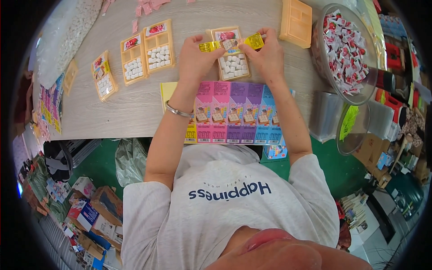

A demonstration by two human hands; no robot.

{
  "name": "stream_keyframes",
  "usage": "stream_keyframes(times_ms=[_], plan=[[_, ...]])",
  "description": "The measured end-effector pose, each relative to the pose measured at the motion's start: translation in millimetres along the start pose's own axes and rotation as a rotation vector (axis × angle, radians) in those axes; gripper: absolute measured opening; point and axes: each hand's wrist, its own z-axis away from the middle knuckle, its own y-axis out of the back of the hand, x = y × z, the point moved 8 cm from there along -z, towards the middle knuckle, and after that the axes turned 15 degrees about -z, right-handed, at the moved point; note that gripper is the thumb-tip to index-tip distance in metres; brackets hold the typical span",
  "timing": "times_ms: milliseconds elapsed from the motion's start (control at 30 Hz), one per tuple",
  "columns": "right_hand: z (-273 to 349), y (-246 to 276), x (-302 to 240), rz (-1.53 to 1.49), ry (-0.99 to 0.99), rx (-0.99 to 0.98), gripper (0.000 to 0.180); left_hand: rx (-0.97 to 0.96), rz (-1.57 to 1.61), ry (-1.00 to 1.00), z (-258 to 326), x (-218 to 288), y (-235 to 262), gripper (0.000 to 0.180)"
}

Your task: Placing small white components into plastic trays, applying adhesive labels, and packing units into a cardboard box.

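Before me on the table lies a small cream plastic tray (221,74) filled with white marshmallow-like pieces (234,66) at its near end. A red-and-white sachet (226,35) sits in its far compartment. Across the tray's middle runs a yellow printed label strip (231,45). My left hand (196,58) pinches the strip's left end, and my right hand (267,58) grips its right end. Just under my wrists, a sheet of pink, purple, blue and yellow labels (229,112) hangs slightly over the near table edge.
To the left stand two filled trays (146,53) and a labelled one (104,76). A clear bowl of sachets (344,54) and stacked cream trays (297,22) are at the right. A big bag of white pieces (74,33) fills the far left; pink sachets (146,6) lie at the back.
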Motion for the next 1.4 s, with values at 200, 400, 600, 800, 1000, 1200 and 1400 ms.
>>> stream_keyframes(times_ms=[200, 400, 600, 800, 1000, 1200, 1400], plan=[[-4.3, 7.3, 18.6, -0.172, -0.047, -0.051, 0.050, -0.432, 0.591, 0.142, 0.2, 0.7, -18.3, 0.049], [12.2, 24.9, -23.5, -1.150, -0.104, -0.260, 0.037, -0.682, 1.039, -0.126, 38.6, 44.2, 23.5, 0.039], [76.3, -9.5, -106.8, -1.511, -0.219, -0.598, 0.039, -0.905, 1.364, -0.214, 102.8, 58.1, 36.2, 0.049], [113.2, 17.0, -123.5, -1.209, -0.243, -0.340, 0.021, -0.738, 1.266, -0.204, 118.0, 45.7, 66.6, 0.050], [136.7, 23.8, -150.5, -0.669, 0.117, -0.407, 0.027, -0.284, 0.648, -0.444, 126.1, 49.0, 125.5, 0.048], [168.2, 36.7, -187.3, -0.494, 0.862, -0.248, 0.020, 0.573, 0.240, -0.893, 202.8, 20.7, 167.0, 0.039], [178.4, 22.0, -195.0, -0.472, 0.970, -0.362, 0.017, 0.457, 0.267, -1.104, 206.7, 28.9, 158.8, 0.015]])
